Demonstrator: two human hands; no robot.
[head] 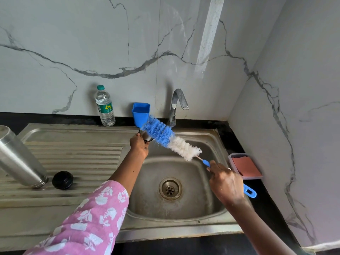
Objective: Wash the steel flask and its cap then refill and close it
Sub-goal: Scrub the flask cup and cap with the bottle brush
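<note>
The left hand [138, 146] holds the steel cap [147, 137] over the sink [184, 228] (probably so drips fall in), fingers clamped round its side. The brush [165, 138] tip meets its mouth. The right hand [224, 181] has its fingers wrapped round the handle. The flask [20, 159] stands tilted on the draining board [82, 153], well apart.

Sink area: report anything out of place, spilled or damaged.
Nothing spilled or broken. Only a brownish stain rings the drain in the sink. The flask looks tilted on the drainboard, likely just the wide lens; its black cap lies beside it.
</note>
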